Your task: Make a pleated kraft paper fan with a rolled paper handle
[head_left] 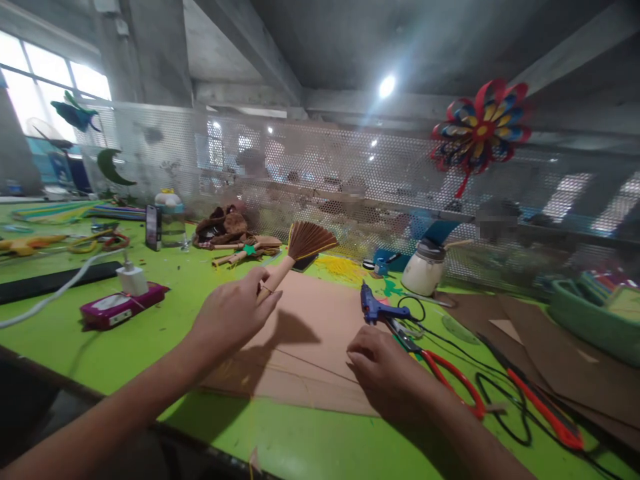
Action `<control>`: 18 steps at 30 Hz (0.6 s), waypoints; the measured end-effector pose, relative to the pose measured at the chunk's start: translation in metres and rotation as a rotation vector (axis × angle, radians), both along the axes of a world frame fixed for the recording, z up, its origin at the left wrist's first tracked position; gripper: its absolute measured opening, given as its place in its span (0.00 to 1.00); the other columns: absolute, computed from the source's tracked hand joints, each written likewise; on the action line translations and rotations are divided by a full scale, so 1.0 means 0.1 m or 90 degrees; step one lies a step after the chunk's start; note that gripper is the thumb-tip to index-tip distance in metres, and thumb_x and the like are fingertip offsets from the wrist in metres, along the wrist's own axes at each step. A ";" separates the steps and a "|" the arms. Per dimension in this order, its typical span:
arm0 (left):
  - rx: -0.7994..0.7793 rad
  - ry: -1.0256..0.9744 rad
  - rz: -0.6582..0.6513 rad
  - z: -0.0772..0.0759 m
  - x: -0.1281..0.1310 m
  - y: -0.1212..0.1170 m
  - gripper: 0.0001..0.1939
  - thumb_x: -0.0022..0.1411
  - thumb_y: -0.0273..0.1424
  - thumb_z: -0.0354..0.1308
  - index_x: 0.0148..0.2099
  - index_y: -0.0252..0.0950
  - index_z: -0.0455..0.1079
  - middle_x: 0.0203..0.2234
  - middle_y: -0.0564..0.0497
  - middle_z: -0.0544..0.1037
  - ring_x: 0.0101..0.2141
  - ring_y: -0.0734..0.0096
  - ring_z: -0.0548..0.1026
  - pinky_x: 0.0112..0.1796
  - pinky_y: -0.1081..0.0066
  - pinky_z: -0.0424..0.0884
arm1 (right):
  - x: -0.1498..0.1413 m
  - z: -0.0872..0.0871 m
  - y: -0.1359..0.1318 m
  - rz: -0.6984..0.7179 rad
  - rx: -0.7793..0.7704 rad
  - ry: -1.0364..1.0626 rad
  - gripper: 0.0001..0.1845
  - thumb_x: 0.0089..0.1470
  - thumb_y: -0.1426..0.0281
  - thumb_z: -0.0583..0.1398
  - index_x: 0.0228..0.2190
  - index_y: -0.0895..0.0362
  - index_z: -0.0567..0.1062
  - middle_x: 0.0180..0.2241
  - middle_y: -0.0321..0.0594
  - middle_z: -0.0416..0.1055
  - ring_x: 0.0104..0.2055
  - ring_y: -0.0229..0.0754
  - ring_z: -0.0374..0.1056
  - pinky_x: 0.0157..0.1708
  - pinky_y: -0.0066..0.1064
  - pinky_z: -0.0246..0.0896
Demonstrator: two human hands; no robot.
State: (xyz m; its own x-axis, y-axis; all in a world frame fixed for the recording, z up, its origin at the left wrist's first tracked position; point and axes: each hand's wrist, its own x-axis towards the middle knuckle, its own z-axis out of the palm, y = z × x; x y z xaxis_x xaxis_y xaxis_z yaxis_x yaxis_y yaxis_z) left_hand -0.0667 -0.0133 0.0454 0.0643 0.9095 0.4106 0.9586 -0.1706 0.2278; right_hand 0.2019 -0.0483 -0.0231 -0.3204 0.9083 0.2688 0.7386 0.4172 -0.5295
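Observation:
My left hand (240, 303) is closed around the tan handle of a small paper broom (311, 241), which has a fanned brown pleated head with a yellow edge. The broom tilts up and away, above a sheet of tan cardboard (320, 307). A thin strand shows at the handle by my fingers. Low over the cardboard's right side is my right hand (383, 357), its fingers curled together; whatever they may hold is hidden. Just beyond it lies a blue glue gun (377, 307). Red-handled scissors (453, 380) lie beside my right wrist.
A white jar (424, 270) stands behind the glue gun. Yellow shreds (340, 268) lie near the mesh partition (310, 167). On the left are a purple power strip (125, 307) and a phone (153, 227). A red-handled cutter (545, 407) and green basket (590, 320) are right.

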 end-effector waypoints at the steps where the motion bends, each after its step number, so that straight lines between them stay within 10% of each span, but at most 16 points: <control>1: -0.003 0.001 0.002 0.03 -0.01 0.00 0.16 0.61 0.44 0.52 0.46 0.39 0.63 0.25 0.48 0.74 0.27 0.58 0.71 0.27 0.70 0.52 | 0.00 0.01 -0.01 -0.001 -0.003 0.009 0.12 0.55 0.70 0.57 0.22 0.57 0.74 0.30 0.39 0.70 0.35 0.41 0.64 0.38 0.31 0.54; 7: -0.085 -0.239 -0.128 -0.05 0.22 0.06 0.11 0.56 0.41 0.56 0.31 0.39 0.65 0.22 0.51 0.70 0.24 0.64 0.67 0.25 0.70 0.54 | -0.08 0.07 -0.01 -0.009 -0.045 0.114 0.12 0.55 0.70 0.56 0.24 0.58 0.76 0.29 0.40 0.73 0.33 0.41 0.66 0.34 0.31 0.58; 14: -0.231 -0.821 -0.276 -0.21 0.93 0.00 0.12 0.61 0.41 0.49 0.35 0.38 0.62 0.14 0.60 0.60 0.17 0.74 0.60 0.21 0.74 0.57 | -0.27 0.13 -0.05 0.107 -0.100 0.303 0.17 0.56 0.61 0.58 0.44 0.57 0.75 0.43 0.45 0.76 0.45 0.46 0.70 0.43 0.36 0.66; 18: -0.239 -0.893 -0.327 -0.17 1.09 -0.03 0.11 0.62 0.41 0.51 0.35 0.38 0.60 0.23 0.56 0.69 0.22 0.75 0.68 0.24 0.74 0.65 | -0.36 0.10 -0.05 0.197 -0.149 0.542 0.30 0.49 0.59 0.65 0.53 0.51 0.67 0.51 0.46 0.69 0.52 0.49 0.66 0.44 0.39 0.66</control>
State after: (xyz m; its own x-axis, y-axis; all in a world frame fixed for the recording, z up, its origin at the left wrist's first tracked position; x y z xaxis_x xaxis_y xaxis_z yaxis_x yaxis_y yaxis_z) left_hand 0.0425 -0.0163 0.0285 0.1636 0.9724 0.1665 -0.1984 -0.1329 0.9711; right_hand 0.1660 -0.0530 -0.0131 -0.3365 0.8762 0.3450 -0.0627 0.3447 -0.9366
